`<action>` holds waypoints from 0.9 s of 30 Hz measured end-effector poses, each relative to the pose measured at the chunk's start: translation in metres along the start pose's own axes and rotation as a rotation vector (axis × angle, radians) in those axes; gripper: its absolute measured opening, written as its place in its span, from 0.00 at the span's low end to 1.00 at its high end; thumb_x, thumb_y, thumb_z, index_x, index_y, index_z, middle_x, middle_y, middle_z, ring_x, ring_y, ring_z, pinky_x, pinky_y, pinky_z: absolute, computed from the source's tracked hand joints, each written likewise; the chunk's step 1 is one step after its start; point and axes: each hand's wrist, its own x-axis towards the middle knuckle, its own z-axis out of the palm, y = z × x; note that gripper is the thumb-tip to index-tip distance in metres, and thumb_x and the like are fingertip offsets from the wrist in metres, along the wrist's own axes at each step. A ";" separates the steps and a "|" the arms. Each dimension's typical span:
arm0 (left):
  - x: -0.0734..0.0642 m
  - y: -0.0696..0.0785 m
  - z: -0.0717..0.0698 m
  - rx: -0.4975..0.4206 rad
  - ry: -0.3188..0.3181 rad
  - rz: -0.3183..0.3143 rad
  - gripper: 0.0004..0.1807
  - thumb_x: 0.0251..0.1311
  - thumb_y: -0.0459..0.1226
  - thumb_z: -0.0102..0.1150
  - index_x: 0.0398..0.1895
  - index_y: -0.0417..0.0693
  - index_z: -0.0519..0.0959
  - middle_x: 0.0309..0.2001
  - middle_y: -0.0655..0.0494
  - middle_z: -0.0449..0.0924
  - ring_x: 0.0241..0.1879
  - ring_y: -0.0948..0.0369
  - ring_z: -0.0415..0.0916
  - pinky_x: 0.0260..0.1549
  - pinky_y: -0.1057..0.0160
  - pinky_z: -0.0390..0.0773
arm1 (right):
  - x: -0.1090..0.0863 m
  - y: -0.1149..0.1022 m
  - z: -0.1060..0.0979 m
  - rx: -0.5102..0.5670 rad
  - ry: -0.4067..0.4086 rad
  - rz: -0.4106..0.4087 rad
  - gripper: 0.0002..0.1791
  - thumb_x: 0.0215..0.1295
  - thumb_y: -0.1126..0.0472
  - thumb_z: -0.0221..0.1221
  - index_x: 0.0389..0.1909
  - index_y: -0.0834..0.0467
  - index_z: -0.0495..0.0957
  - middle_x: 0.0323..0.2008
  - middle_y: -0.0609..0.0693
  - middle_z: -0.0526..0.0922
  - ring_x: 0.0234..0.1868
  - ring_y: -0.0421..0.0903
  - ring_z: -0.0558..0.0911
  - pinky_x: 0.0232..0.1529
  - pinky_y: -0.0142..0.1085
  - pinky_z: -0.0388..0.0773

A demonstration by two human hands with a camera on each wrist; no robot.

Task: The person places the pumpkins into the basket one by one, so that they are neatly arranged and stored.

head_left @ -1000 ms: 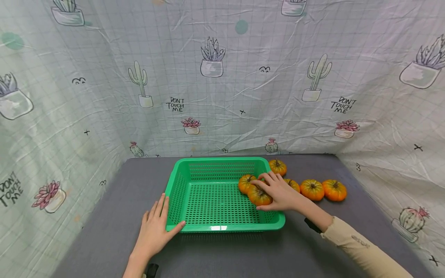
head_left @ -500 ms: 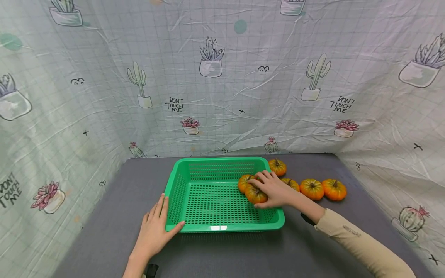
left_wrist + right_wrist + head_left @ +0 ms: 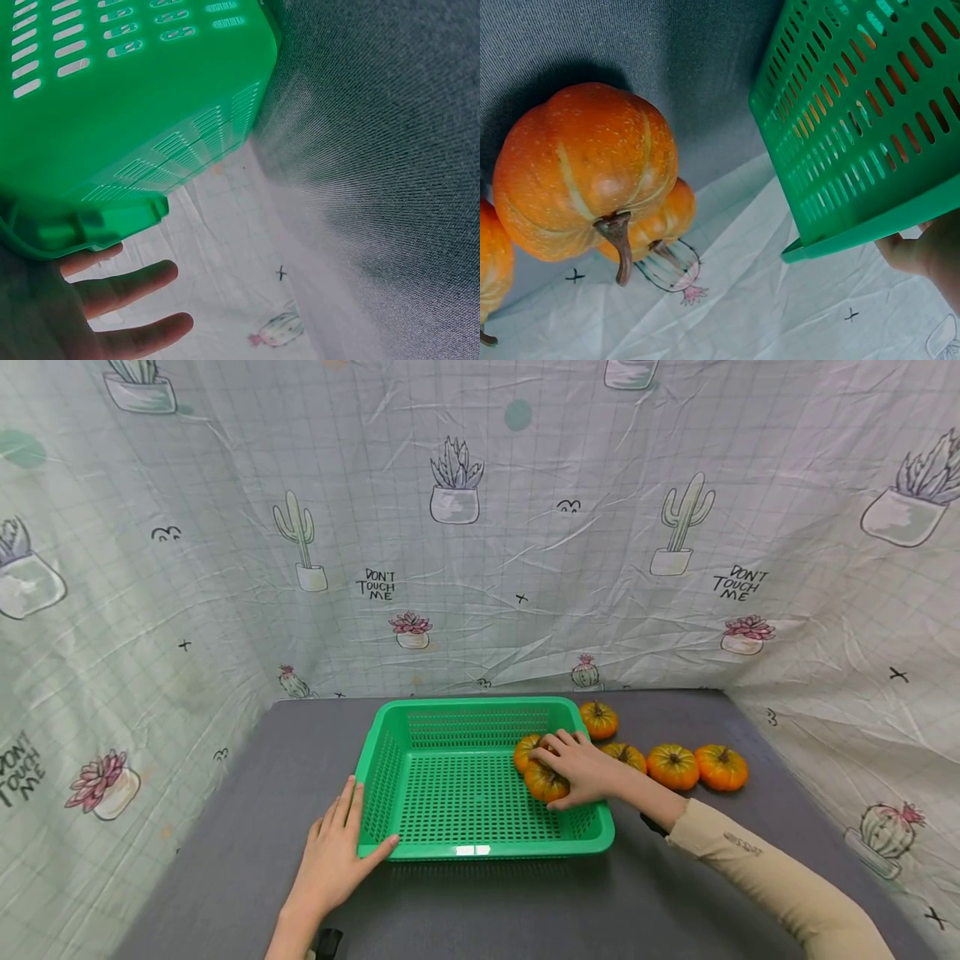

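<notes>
A green perforated plastic basket (image 3: pixel 480 852) stands on the grey table. Inside, near its right wall, sits one small orange pumpkin (image 3: pixel 525 753). Just in front of that one is a second pumpkin (image 3: pixel 545 782), gripped from above by my right hand (image 3: pixel 588 768), thumb on the near side and fingers over the top. The right wrist view shows this hand (image 3: pixel 930 251) only partly, past the basket's rim. My left hand (image 3: pixel 333 852) rests on the basket's front left corner with straight, spread fingers; in the left wrist view its fingers (image 3: pixel 139 289) lie beside the rim.
To the right of the basket several more pumpkins stand on the table: one at the back (image 3: pixel 598 720), one partly behind my right wrist (image 3: pixel 628 757), and two farther right (image 3: pixel 672 767). A printed cloth (image 3: pixel 480 610) hangs behind and along both sides.
My right hand has moved a little left and toward the first pumpkin, carrying the second pumpkin with it inside the basket. The left hand stays on the corner.
</notes>
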 end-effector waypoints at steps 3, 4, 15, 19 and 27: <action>0.001 0.000 -0.001 0.000 0.006 0.004 0.50 0.51 0.61 0.51 0.68 0.39 0.48 0.70 0.44 0.43 0.62 0.43 0.55 0.50 0.37 0.60 | 0.003 0.000 -0.001 -0.010 -0.036 0.008 0.41 0.41 0.38 0.64 0.56 0.53 0.65 0.49 0.53 0.68 0.44 0.48 0.64 0.39 0.44 0.60; 0.001 0.000 -0.001 0.000 0.006 0.004 0.50 0.51 0.61 0.51 0.68 0.39 0.48 0.70 0.44 0.43 0.62 0.43 0.55 0.49 0.37 0.60 | 0.004 0.000 -0.001 -0.014 -0.049 0.010 0.41 0.41 0.38 0.64 0.56 0.52 0.65 0.48 0.53 0.68 0.43 0.48 0.64 0.39 0.44 0.60; 0.000 0.000 0.000 -0.003 0.016 0.010 0.49 0.52 0.60 0.52 0.68 0.39 0.49 0.70 0.43 0.43 0.62 0.43 0.56 0.49 0.37 0.61 | 0.008 -0.003 0.000 -0.069 -0.112 -0.010 0.41 0.40 0.35 0.63 0.55 0.51 0.66 0.45 0.51 0.68 0.40 0.48 0.63 0.34 0.41 0.56; 0.000 -0.001 0.000 -0.005 0.013 0.008 0.50 0.52 0.61 0.51 0.68 0.39 0.48 0.70 0.43 0.43 0.62 0.43 0.56 0.49 0.37 0.61 | 0.010 -0.004 0.000 -0.069 -0.117 -0.010 0.41 0.40 0.34 0.63 0.55 0.50 0.66 0.45 0.51 0.69 0.40 0.48 0.63 0.35 0.41 0.56; -0.001 -0.001 0.001 -0.014 -0.002 -0.002 0.50 0.51 0.61 0.51 0.69 0.40 0.48 0.70 0.44 0.42 0.63 0.43 0.55 0.50 0.37 0.60 | 0.012 -0.006 0.002 -0.097 -0.163 0.000 0.44 0.39 0.31 0.61 0.57 0.50 0.67 0.50 0.54 0.69 0.47 0.51 0.65 0.40 0.47 0.62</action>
